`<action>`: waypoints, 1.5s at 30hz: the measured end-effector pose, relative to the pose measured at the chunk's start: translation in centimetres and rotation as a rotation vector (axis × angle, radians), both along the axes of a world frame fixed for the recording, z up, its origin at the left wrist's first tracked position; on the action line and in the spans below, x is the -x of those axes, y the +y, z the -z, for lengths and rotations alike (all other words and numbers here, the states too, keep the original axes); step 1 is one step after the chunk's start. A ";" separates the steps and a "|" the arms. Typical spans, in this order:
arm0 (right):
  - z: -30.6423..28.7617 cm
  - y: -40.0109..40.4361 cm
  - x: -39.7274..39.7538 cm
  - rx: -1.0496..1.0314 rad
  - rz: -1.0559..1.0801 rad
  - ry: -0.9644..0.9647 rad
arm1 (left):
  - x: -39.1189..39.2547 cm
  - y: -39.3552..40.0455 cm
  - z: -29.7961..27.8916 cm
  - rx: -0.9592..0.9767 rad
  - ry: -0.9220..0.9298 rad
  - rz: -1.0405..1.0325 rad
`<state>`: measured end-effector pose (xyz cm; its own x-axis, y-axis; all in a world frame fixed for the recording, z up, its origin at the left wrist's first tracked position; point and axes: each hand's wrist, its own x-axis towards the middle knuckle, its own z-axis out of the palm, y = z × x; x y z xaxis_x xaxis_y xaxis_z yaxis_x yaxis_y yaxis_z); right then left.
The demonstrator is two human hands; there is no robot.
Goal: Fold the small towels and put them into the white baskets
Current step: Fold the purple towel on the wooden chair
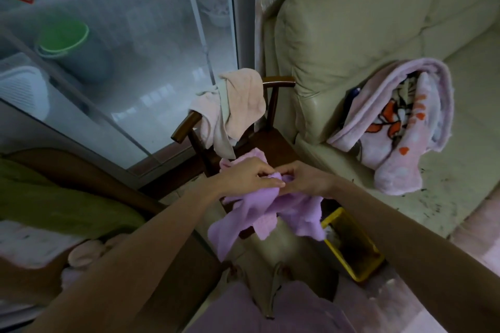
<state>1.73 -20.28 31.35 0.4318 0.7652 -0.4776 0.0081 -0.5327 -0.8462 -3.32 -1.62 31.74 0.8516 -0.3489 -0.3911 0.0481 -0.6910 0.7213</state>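
A small purple towel [266, 213] hangs crumpled in front of me, above the seat of a dark wooden chair [273, 140]. My left hand [247, 174] pinches its top edge with thumb and fingers. My right hand [304, 178] grips the same edge just to the right, the two hands almost touching. Two more small towels, a pale pink one [240, 101] and a grey-green one [223, 127], are draped over the chair's backrest. No white basket shows clearly in the head view.
A cream sofa [365, 35] stands at the right with a pink patterned blanket [397, 127] heaped on it. A yellow bin [354, 249] sits on the floor below my right forearm. A glass door [121, 62] fills the left, with a green cushion [54, 203] below it.
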 end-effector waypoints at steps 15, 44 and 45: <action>2.5 -3.6 -1.8 0.177 0.411 -0.204 | 1.5 7.1 3.3 0.034 0.150 -0.612; -2.3 -7.1 0.4 0.216 0.575 -0.220 | 0.3 -0.8 -1.8 0.412 0.189 -0.626; -2.2 -7.3 0.6 0.197 0.623 -0.237 | 0.1 -0.7 -1.8 0.408 0.172 -0.670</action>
<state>1.17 -27.60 33.59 0.8722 0.2493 -0.4208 -0.1767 -0.6416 -0.7464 -3.39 -2.29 33.55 0.8698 0.0715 -0.4883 0.4932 -0.1593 0.8552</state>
